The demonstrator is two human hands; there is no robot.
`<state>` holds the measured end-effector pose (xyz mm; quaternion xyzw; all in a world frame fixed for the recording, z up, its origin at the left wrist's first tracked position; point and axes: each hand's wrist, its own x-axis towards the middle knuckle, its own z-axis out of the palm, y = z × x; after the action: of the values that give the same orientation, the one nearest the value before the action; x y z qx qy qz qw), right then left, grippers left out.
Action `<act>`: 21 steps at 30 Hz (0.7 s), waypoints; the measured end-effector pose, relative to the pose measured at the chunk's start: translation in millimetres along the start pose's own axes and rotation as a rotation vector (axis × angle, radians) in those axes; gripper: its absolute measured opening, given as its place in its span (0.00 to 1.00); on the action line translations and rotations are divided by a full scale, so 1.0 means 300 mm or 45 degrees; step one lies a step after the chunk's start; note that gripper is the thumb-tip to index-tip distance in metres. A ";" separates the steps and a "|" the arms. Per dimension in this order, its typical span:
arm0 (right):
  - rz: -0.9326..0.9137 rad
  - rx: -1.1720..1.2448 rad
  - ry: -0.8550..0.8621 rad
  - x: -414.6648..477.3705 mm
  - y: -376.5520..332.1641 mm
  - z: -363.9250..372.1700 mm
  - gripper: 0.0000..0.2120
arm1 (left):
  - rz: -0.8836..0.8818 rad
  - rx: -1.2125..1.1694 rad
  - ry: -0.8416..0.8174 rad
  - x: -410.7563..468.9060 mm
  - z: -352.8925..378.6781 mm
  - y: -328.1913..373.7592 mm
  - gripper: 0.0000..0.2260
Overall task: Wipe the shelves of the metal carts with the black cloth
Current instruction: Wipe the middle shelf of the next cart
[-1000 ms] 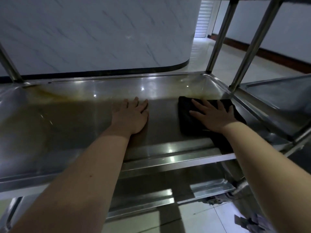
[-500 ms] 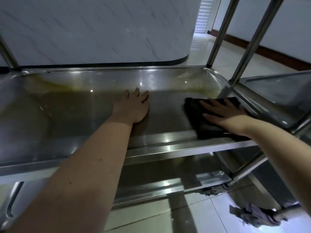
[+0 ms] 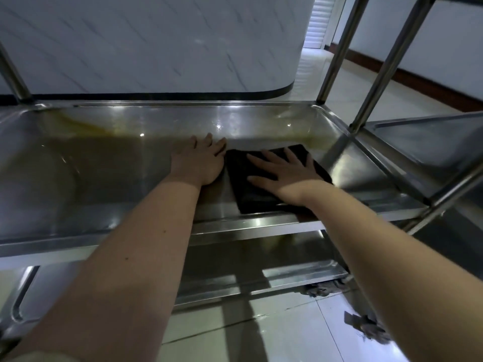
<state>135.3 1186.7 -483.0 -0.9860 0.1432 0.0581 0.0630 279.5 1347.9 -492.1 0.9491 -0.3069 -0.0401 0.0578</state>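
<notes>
The shiny shelf (image 3: 91,184) has yellow-brown stains (image 3: 86,126) along its back side, with a white marble wall (image 3: 156,43) behind it and a pale tile floor (image 3: 261,335) below. The cloth (image 3: 251,194) lies flat on the shelf, right of the middle; the right hand (image 3: 285,173) presses on it with straight, spread fingers, and the left hand (image 3: 198,163) lies flat on bare metal just beside it. Bare shelf runs far to the left, and a second cart (image 3: 431,142) stands just past the right rim.
</notes>
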 end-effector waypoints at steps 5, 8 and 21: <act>0.424 0.006 -0.005 -0.030 0.372 -0.039 0.28 | -0.012 0.008 -0.016 -0.003 0.002 0.010 0.25; 0.547 -0.015 -0.021 -0.051 0.386 -0.041 0.27 | -0.003 0.024 -0.021 -0.004 0.006 0.005 0.28; 0.220 -0.065 -0.011 -0.007 0.338 -0.034 0.29 | 0.003 0.012 -0.051 -0.009 0.012 -0.007 0.28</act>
<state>105.0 1089.3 -483.7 -0.9710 0.2258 0.0713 0.0333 278.1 1350.7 -495.9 0.9480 -0.3094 -0.0575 0.0473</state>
